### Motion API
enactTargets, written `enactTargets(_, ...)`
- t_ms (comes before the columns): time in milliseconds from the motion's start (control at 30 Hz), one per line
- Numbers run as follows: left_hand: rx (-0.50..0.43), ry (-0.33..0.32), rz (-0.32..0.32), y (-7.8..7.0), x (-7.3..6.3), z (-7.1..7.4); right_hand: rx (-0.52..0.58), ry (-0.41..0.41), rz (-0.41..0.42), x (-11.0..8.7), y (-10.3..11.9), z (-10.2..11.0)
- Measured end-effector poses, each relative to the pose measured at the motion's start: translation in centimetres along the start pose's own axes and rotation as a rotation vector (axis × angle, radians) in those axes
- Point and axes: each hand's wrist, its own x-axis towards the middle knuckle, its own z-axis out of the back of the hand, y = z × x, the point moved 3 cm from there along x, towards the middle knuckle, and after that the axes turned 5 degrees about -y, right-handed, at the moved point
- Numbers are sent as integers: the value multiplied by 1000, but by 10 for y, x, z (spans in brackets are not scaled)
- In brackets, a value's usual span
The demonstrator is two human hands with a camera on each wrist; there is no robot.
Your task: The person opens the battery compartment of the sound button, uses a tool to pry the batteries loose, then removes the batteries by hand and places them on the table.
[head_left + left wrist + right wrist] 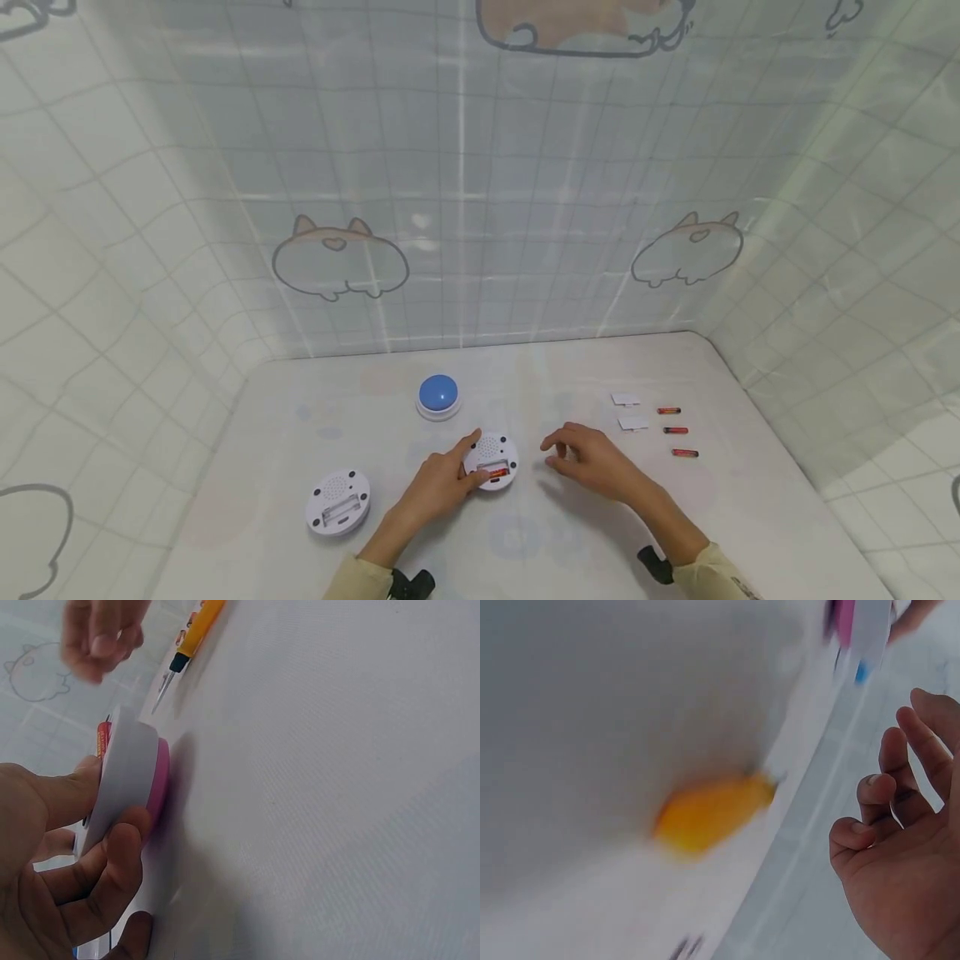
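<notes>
My left hand (438, 485) grips a round white push-button device (486, 448), turned underside up, with its pink top facing the table in the left wrist view. A red battery (498, 473) sits at its uncovered battery compartment, close by my left thumb. To the right, my right hand (592, 462) hovers over the table with loosely curled fingers and holds nothing. A screwdriver with a yellow handle (199, 630) lies on the table near my right hand; in the right wrist view its handle (712, 814) is blurred.
Behind the held device stands a blue-topped button (438, 393). At the left lies a second upturned device (339, 504) with a bare compartment. Two small white covers (626, 400) and three red batteries (676, 431) lie at the right. A patterned curtain (480, 208) encloses the table.
</notes>
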Motion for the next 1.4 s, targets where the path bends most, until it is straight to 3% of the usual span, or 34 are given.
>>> enactTargets(233,10,-12,-7,-1,0,0,-75,55,126,16,24,-33)
enactTargets(433,11,-9,-5,-2,0,1,-123,106,117,23,29,-50)
enactTargets(600,4,-23,-22,-1,0,1,-163,108,103,25,33,-53)
enactTargets(1000,-2,-9,-12,-2,1,-1,-189,37,181,25,36,-54)
enactTargets(1400,-3,-15,-23,-2,-1,0,-165,6,154,17,34,-47)
